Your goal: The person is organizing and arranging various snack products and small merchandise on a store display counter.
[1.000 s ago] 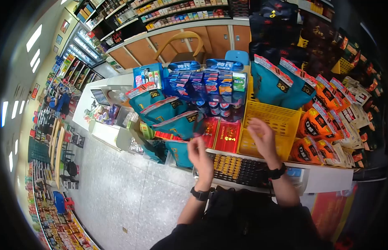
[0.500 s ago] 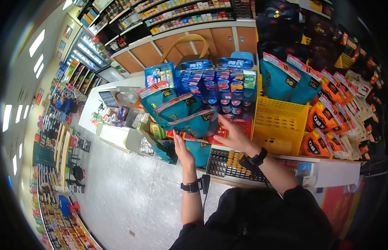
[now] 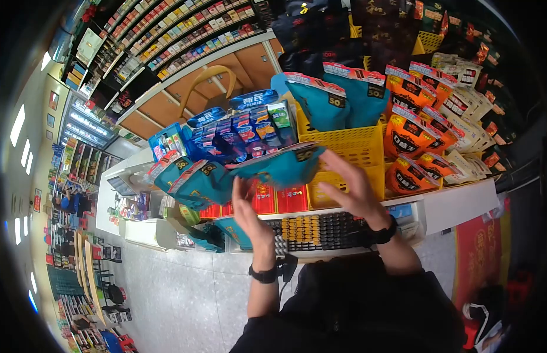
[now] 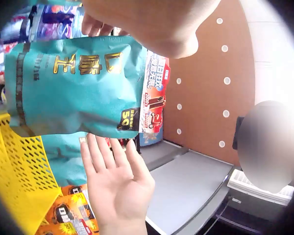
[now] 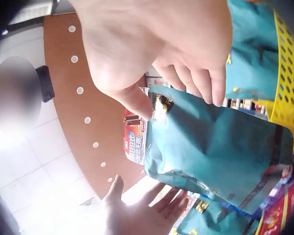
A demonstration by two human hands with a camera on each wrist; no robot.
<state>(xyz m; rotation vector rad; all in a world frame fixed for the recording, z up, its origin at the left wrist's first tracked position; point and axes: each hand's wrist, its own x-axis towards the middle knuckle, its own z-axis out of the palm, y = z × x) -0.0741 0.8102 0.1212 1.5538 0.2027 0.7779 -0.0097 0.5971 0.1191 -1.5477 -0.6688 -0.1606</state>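
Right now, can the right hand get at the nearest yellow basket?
Probably yes: the right hand appears over the yellow basket, with nothing visible between; the teal bag is beside its fingers.

Ceiling lights [image 3: 17, 127] shine in the warped head view; glare bleaches patches of both wrist views.

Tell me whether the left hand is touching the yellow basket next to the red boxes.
Apart. The head view shows a plain gap, with red boxes visible between the left hand and the yellow basket.
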